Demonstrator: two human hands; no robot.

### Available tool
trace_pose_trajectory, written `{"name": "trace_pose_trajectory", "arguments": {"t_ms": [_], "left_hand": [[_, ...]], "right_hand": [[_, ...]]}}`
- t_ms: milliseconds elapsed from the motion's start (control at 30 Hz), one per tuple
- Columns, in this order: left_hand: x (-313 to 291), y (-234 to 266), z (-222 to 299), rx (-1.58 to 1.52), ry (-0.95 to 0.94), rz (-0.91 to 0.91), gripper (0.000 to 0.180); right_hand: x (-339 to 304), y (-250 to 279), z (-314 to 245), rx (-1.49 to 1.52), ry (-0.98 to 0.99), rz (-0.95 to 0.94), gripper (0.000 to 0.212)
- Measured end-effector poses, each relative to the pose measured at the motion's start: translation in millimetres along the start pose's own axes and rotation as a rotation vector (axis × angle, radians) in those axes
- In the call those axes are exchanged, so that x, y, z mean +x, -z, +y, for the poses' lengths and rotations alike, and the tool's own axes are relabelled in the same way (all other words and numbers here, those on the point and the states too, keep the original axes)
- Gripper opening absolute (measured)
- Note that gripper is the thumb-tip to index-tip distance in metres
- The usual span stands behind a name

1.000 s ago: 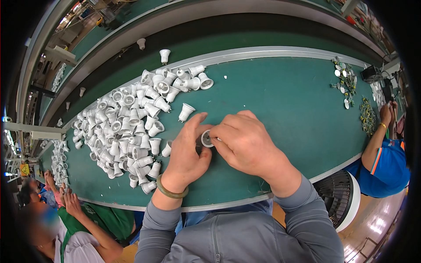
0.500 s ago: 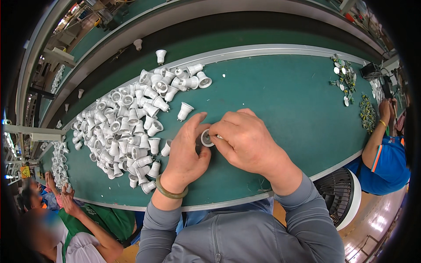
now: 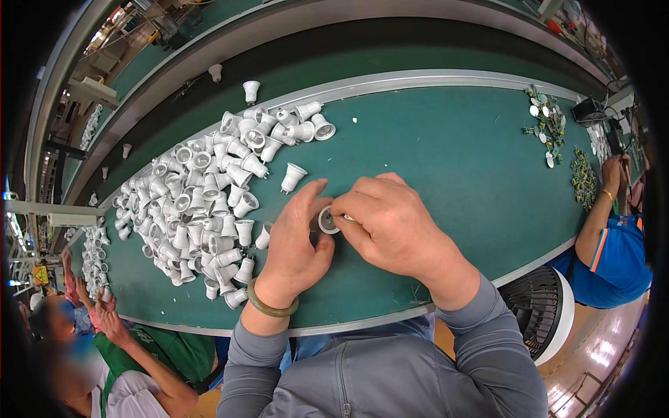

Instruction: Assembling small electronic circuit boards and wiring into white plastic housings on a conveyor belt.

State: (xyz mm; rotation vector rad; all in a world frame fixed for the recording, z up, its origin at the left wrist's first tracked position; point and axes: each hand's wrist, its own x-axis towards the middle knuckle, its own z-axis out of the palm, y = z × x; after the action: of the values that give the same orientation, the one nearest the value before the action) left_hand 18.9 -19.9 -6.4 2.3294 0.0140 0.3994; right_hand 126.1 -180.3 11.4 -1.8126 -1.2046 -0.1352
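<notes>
A white lamp housing (image 3: 327,220) with a round open rim faces up between my hands, just above the green worktop. My left hand (image 3: 298,233) is curled around its left side, the fingers and thumb closed on it. Over the rim, my right hand (image 3: 387,217) pinches with thumb and forefinger; a small whitish bit shows by the fingertips, but its kind is hidden. One loose lamp housing (image 3: 293,177) lies just beyond my left hand. A big heap of the same white housings (image 3: 202,202) spreads to the left.
Beyond the metal rail, a dark conveyor belt carries a few housings (image 3: 251,91). Small circuit boards (image 3: 584,180) lie in piles at the right, near a co-worker's arm (image 3: 601,209). Other people sit at the lower left. A black and white fan (image 3: 540,313) stands by my right elbow.
My hands and the housing stay almost in place. The housings on the far belt have shifted slightly left. At the lower left, co-workers' hands have moved.
</notes>
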Motion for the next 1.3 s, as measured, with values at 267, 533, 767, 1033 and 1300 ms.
{"name": "trace_pose_trajectory", "arguments": {"t_ms": [267,533,767,1033,1300], "left_hand": [[-0.2,1.0,0.8,-0.03,0.037,-0.008,0.079],[-1.3,0.1,-1.9,-0.12,0.013,0.003,0.074],[-1.1,3.0,-0.9,-0.125,0.065,-0.002,0.073],[-5.4,-6.9,-11.7,-0.117,0.111,0.03,0.058],[-4.3,-8.5,-6.0,-0.218,0.109,0.102,0.043]], "right_hand": [[-0.1,0.4,-2.4,-0.009,0.012,-0.02,0.004],[-4.0,-7.3,0.8,-0.031,0.054,0.003,0.008],[-2.6,-12.0,2.0,-0.018,0.043,-0.003,0.006],[-8.0,-23.8,6.5,-0.033,0.062,0.02,0.008],[-9.9,-30.1,4.3,-0.012,0.085,0.083,0.007]]}}
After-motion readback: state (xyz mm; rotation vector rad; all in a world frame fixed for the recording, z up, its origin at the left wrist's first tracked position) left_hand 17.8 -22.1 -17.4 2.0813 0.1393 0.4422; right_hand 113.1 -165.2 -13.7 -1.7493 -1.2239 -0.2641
